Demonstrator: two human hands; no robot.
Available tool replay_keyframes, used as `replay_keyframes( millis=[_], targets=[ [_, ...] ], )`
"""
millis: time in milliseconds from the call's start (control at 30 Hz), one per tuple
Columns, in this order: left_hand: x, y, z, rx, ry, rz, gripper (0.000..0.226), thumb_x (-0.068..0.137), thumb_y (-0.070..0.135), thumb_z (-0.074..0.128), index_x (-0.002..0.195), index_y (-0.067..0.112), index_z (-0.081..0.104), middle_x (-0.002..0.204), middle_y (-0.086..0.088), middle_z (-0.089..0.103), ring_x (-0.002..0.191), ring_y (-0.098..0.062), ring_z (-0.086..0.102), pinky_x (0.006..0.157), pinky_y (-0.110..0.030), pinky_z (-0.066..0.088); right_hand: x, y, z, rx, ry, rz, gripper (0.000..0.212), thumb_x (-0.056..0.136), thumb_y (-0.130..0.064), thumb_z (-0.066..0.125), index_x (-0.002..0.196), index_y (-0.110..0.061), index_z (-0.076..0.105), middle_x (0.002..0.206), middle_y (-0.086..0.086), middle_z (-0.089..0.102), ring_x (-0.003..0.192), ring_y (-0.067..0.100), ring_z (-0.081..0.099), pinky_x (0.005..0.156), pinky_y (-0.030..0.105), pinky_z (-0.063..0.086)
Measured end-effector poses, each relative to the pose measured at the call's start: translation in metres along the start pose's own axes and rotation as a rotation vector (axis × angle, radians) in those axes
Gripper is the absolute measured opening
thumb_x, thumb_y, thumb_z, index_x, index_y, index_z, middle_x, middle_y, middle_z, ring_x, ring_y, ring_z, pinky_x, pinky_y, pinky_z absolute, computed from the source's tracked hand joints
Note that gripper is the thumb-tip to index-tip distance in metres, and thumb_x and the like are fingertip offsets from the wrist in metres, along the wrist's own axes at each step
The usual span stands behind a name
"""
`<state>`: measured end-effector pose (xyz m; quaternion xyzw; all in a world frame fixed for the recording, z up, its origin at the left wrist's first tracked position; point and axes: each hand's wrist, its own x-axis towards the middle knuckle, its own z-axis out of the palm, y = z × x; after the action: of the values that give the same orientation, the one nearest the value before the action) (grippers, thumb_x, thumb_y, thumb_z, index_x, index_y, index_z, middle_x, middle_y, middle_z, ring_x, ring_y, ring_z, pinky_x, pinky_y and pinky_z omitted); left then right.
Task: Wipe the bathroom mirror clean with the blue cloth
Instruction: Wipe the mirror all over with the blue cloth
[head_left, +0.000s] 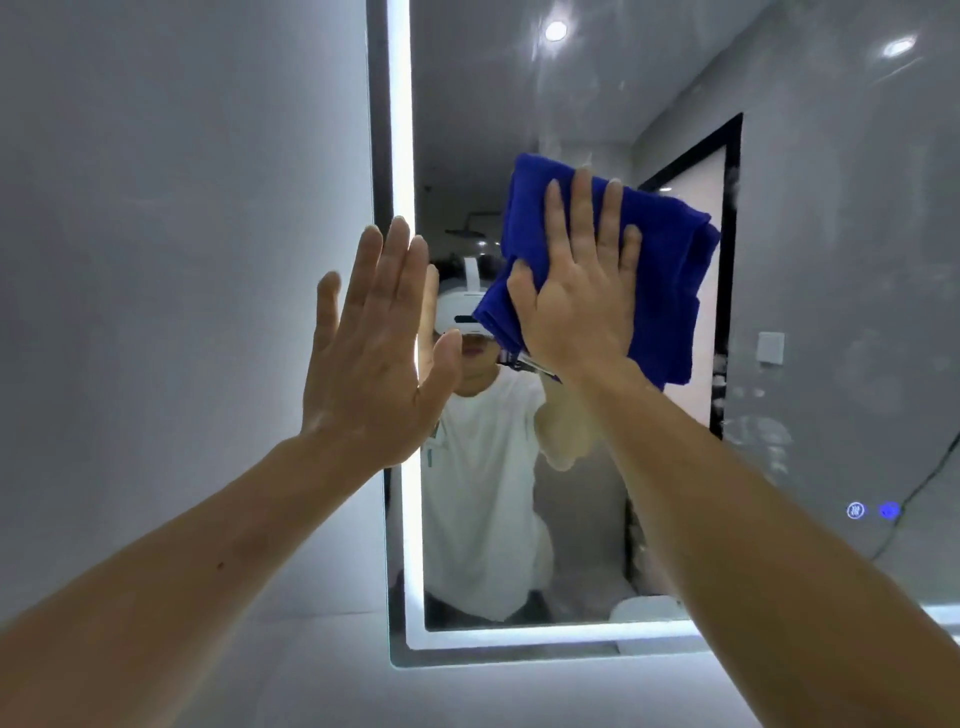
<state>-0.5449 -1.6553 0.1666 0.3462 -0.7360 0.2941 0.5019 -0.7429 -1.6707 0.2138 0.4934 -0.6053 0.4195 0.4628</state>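
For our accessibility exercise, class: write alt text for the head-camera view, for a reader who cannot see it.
A person's right hand presses a folded blue cloth flat against a bathroom mirror, while the left hand is held up open at the mirror's glowing left edge.

A pale grey wall (156, 234) stood left of my left hand (371, 358); a black-framed doorway (732, 166) showed reflected right of my right hand (582, 296).
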Motion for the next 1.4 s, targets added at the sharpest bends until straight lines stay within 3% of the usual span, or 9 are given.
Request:
replay_keyframes(
  millis=[167, 367, 500, 667, 933, 1067, 1267, 1400],
  targets=[
    [0.010, 0.000, -0.007, -0.046, 0.004, 0.034, 0.067, 0.096, 0.056, 0.005, 0.151, 0.021, -0.009, 0.161, 0.004, -0.013, 0.150, -0.016, -0.011, 0.122, -0.046, -0.003, -0.053, -0.002, 0.009, 0.039, -0.017, -0.063, 0.067, 0.099, -0.046, 0.021, 0.157, -0.015, 0.009, 0.165, 0.008, 0.005, 0.151, 0.028, -0.002, 0.122, 0.048, -0.001],
    [0.019, 0.001, -0.005, -0.039, 0.011, 0.028, 0.065, 0.097, 0.054, 0.011, 0.152, 0.024, -0.008, 0.162, 0.005, -0.014, 0.149, -0.013, -0.014, 0.120, -0.038, -0.011, -0.132, 0.024, 0.020, -0.059, -0.134, -0.215, 0.064, 0.102, -0.045, 0.019, 0.157, -0.014, 0.014, 0.165, 0.007, 0.008, 0.151, 0.030, 0.004, 0.120, 0.052, 0.009],
    [0.034, -0.002, -0.003, 0.003, 0.008, 0.047, 0.066, 0.096, 0.054, 0.011, 0.153, 0.025, -0.006, 0.162, 0.007, -0.013, 0.149, -0.011, -0.016, 0.120, -0.037, -0.012, -0.083, 0.019, 0.010, -0.074, -0.126, -0.245, 0.064, 0.102, -0.047, 0.017, 0.157, -0.015, 0.011, 0.164, 0.007, 0.008, 0.151, 0.029, 0.004, 0.120, 0.050, 0.006],
    [0.078, -0.006, -0.009, 0.037, 0.041, 0.047, 0.074, 0.091, 0.056, -0.001, 0.156, 0.020, -0.004, 0.163, 0.004, -0.012, 0.149, -0.012, -0.017, 0.121, -0.042, -0.006, 0.042, 0.007, -0.010, -0.070, -0.051, -0.191, 0.067, 0.098, -0.050, 0.009, 0.155, -0.020, -0.007, 0.164, 0.002, -0.009, 0.150, 0.025, -0.012, 0.119, 0.044, -0.009],
    [0.115, -0.001, -0.014, 0.066, 0.118, 0.055, 0.073, 0.094, 0.057, 0.003, 0.157, 0.020, -0.002, 0.164, 0.004, -0.011, 0.149, -0.011, -0.017, 0.119, -0.039, -0.011, 0.124, -0.010, -0.025, -0.053, 0.007, -0.110, 0.067, 0.100, -0.048, 0.015, 0.156, -0.018, -0.005, 0.165, 0.004, -0.008, 0.151, 0.026, -0.010, 0.119, 0.046, -0.007],
    [0.110, -0.003, -0.018, 0.042, 0.123, 0.081, 0.073, 0.093, 0.057, 0.000, 0.156, 0.020, -0.003, 0.164, 0.004, -0.010, 0.149, -0.010, -0.015, 0.122, -0.041, -0.005, 0.072, -0.010, -0.016, -0.003, 0.015, -0.126, 0.068, 0.099, -0.050, 0.015, 0.157, -0.018, -0.001, 0.165, 0.004, -0.005, 0.151, 0.024, -0.010, 0.121, 0.046, -0.005],
    [0.098, -0.009, -0.017, 0.042, 0.099, 0.043, 0.073, 0.093, 0.058, 0.005, 0.157, 0.023, -0.002, 0.163, 0.007, -0.013, 0.148, -0.009, -0.018, 0.119, -0.036, -0.013, -0.055, 0.014, 0.010, -0.031, -0.062, -0.237, 0.065, 0.101, -0.049, 0.018, 0.157, -0.016, 0.013, 0.165, 0.004, 0.005, 0.152, 0.027, 0.001, 0.121, 0.049, 0.004],
    [0.093, -0.008, -0.018, 0.034, 0.075, 0.037, 0.073, 0.091, 0.059, 0.004, 0.155, 0.026, -0.003, 0.162, 0.008, -0.015, 0.148, -0.010, -0.017, 0.121, -0.041, -0.010, -0.100, 0.030, 0.017, -0.086, -0.115, -0.307, 0.070, 0.096, -0.048, 0.034, 0.156, -0.015, 0.019, 0.164, 0.006, 0.014, 0.150, 0.031, 0.013, 0.119, 0.051, 0.009]
  ],
)
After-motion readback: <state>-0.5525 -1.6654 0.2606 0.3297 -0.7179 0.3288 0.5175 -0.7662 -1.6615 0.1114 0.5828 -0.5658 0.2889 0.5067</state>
